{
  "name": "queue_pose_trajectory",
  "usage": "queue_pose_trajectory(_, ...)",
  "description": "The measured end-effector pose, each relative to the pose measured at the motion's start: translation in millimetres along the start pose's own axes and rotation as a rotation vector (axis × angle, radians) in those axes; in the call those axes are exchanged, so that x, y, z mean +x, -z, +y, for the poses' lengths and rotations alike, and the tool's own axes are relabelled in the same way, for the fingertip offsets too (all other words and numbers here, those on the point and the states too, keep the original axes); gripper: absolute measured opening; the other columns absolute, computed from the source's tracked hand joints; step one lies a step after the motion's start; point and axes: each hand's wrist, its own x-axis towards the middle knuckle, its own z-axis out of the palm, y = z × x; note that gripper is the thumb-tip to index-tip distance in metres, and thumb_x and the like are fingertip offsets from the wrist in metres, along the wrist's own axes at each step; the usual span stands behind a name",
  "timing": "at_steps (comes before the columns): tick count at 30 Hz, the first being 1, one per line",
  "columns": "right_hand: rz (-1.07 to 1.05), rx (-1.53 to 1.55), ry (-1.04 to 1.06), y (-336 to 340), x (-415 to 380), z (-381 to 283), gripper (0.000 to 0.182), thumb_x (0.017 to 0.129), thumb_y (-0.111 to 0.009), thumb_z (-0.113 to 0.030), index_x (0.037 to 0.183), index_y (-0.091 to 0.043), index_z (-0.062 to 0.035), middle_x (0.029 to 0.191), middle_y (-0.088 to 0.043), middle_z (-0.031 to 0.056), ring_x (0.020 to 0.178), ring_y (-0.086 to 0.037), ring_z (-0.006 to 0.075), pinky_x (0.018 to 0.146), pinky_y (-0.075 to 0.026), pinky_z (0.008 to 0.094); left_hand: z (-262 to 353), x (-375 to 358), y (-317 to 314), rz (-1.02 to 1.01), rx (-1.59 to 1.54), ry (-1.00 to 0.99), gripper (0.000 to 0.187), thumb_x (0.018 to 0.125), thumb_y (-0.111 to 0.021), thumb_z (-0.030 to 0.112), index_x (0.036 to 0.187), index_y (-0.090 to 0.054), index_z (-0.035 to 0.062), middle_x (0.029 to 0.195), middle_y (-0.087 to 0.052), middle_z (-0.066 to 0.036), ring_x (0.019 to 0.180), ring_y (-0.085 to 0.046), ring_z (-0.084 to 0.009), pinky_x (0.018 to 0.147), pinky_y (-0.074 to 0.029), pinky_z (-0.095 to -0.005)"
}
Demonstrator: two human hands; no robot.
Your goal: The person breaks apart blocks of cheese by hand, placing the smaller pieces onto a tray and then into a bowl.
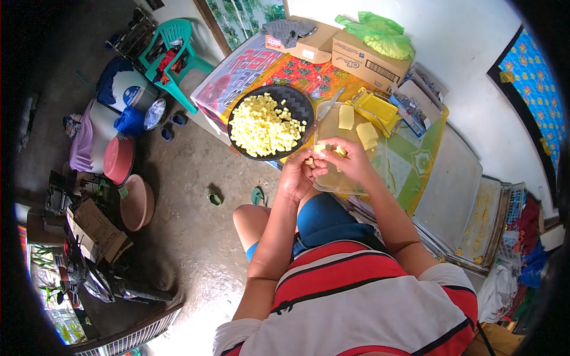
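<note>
My left hand [300,172] is at the near-left edge of a clear plastic tray [389,169], its curled fingers around small pale yellow pieces. Close beside it, over the tray, my right hand [350,161] has its fingers closed on more of these pieces. A round black tray [303,105] to the left bears a large heap of pale yellow cubes [264,126]. On the clear tray, beyond my right hand, lie a smooth yellow block [346,117] and a ridged yellow block [367,136]. A knife [331,104] rests across the tray's far-left corner.
Behind the clear tray is a yellow slotted plastic tool [375,110]. Cardboard boxes [365,59], a green plastic bag [380,35] and an open box of packets [415,104] line the back of the table. A green chair [178,56] and basins [138,202] stand on the left.
</note>
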Motion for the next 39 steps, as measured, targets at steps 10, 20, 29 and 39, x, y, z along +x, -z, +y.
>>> queue_pose_trajectory(10, -0.039, 0.049, -0.038, 1, 2, -8, 0.027, 0.085, -0.068, -0.010, 0.111, -0.065, -0.0022, 0.097, -0.070, 0.0070, 0.087, -0.062, 0.0084, 0.077, -0.049, 0.0244, 7, -3, -12, -0.012, -0.089, 0.021, 0.027, 0.088, -0.057, 0.023, 0.099, -0.059, -0.0018, 0.083, -0.064, -0.012, 0.068, -0.066, -0.0201, 0.063, -0.060, -0.0331)
queue_pose_trajectory(20, -0.078, 0.080, -0.054, -1, 4, -3, 0.026, 0.085, -0.066, -0.007, 0.111, -0.066, -0.0021, 0.099, -0.069, 0.0079, 0.088, -0.063, 0.0103, 0.081, -0.049, 0.0256, 5, -5, -15, 0.054, 0.103, 0.016, 0.020, 0.090, -0.063, 0.024, 0.091, -0.062, 0.0042, 0.061, -0.058, -0.005, 0.044, -0.054, -0.0118, 0.040, -0.044, -0.0219)
queue_pose_trajectory(29, -0.083, 0.381, -0.373, -2, 8, -11, 0.029, 0.091, -0.061, -0.022, 0.116, -0.064, -0.0085, 0.080, -0.060, -0.0036, 0.060, -0.045, 0.0016, 0.048, -0.034, 0.0181, 8, -7, -16, 0.058, 0.024, -0.001, 0.025, 0.091, -0.061, 0.027, 0.091, -0.063, 0.0021, 0.075, -0.063, -0.006, 0.051, -0.054, -0.0108, 0.039, -0.041, -0.0212)
queue_pose_trajectory(39, -0.023, 0.387, -0.563, -16, 46, 21, 0.035, 0.091, -0.059, -0.035, 0.109, -0.063, -0.0059, 0.071, -0.051, -0.0039, 0.058, -0.046, 0.0049, 0.052, -0.037, 0.0209, 7, 0, 16, 0.091, -0.138, 0.032, 0.027, 0.089, -0.056, 0.023, 0.108, -0.059, 0.0034, 0.079, -0.062, -0.003, 0.060, -0.053, -0.0122, 0.050, -0.042, -0.0230)
